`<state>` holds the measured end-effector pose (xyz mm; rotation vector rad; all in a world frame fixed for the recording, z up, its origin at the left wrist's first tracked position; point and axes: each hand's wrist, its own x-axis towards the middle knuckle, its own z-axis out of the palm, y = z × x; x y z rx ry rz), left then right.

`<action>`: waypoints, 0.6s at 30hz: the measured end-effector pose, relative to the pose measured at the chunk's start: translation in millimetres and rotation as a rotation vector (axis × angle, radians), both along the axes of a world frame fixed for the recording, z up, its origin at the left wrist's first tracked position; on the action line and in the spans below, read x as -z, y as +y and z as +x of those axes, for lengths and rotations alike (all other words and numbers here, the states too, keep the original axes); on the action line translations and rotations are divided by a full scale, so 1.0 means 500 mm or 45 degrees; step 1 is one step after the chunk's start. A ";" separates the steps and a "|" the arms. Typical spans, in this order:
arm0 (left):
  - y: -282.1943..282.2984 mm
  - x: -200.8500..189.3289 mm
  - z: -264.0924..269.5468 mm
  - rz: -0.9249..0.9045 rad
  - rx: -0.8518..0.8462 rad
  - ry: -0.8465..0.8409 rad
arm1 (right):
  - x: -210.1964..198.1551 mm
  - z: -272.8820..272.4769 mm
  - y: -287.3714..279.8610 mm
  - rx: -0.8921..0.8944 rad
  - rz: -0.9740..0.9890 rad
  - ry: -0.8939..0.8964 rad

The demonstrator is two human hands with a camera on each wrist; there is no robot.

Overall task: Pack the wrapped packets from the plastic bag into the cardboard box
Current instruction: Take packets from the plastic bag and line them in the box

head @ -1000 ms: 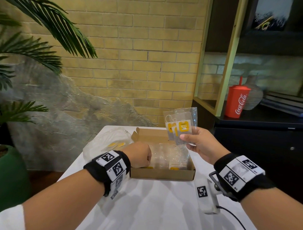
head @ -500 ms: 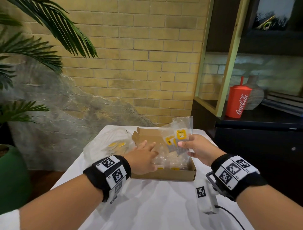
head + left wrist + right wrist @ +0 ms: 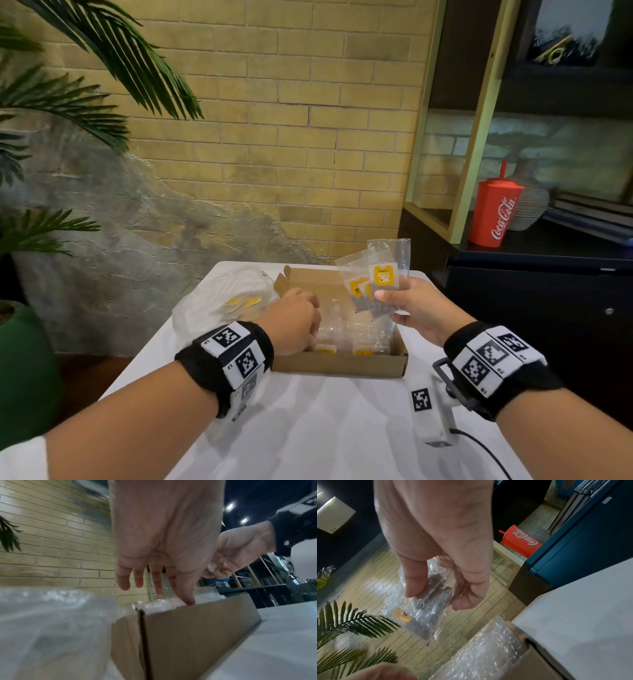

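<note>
An open cardboard box point(image 3: 339, 366) sits on the white table point(image 3: 318, 431), with several bubble-wrapped packets point(image 3: 359, 329) inside. My right hand point(image 3: 409, 308) pinches a fan of clear packets with yellow labels point(image 3: 378, 281) above the box's right side; the right wrist view shows thumb and fingers point(image 3: 416, 585) clamping them point(image 3: 419, 609). My left hand point(image 3: 296, 320) reaches into the box's left part, fingers point(image 3: 186, 596) straight and pointing down onto the bubble wrap point(image 3: 159, 604) by the near wall point(image 3: 197, 635). A crumpled plastic bag point(image 3: 219, 301) with yellow-labelled packets lies left of the box.
A white tagged device point(image 3: 430, 411) with a cable lies on the table near my right wrist. A dark cabinet point(image 3: 534, 308) with a red Coca-Cola cup point(image 3: 496, 209) stands to the right. Palm fronds point(image 3: 85, 85) and a green pot point(image 3: 24, 370) are at the left.
My left hand opened from a fist and moved forward into the box onto the packets. My right hand lowered its packets toward the box.
</note>
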<state>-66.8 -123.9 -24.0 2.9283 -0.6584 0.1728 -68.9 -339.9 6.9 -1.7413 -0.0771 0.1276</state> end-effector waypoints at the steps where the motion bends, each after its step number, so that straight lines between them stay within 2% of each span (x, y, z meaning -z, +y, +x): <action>1: 0.006 -0.007 -0.001 0.033 0.003 -0.016 | -0.001 0.000 -0.003 0.003 -0.003 0.000; 7: 0.024 -0.017 -0.005 0.210 -0.054 0.032 | -0.002 0.001 -0.003 0.005 -0.059 0.009; 12: 0.008 -0.023 -0.010 0.020 -0.065 0.174 | 0.001 0.000 0.015 -0.014 -0.047 0.063; 15: -0.016 -0.022 -0.020 0.176 -0.055 0.297 | 0.002 0.005 0.026 -0.024 0.039 0.141; 18: -0.026 -0.008 -0.022 0.229 -0.088 0.414 | 0.005 0.006 0.037 -0.019 0.092 0.207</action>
